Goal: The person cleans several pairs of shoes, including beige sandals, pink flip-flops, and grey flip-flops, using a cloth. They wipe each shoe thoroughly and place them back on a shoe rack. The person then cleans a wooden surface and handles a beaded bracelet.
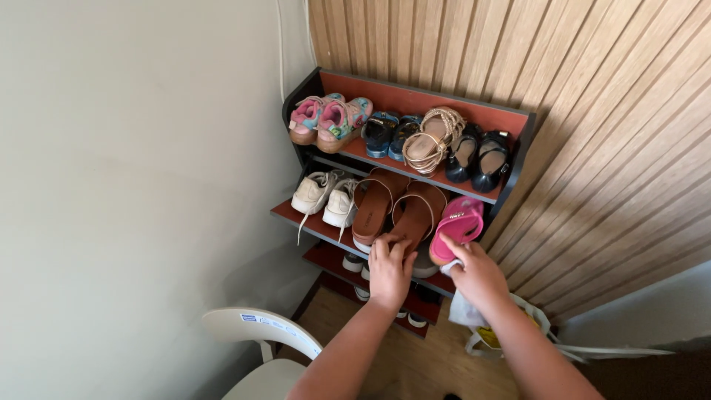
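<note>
Left hand fingers curled on brown sandal, middle shelf, centre frame. Right hand pinching pink slipper heel plus grey cloth. Careful: slipper overhangs shelf edge, a nudge could drop it. Count: brown sandals two, white sneakers two, pink slipper one.
</note>
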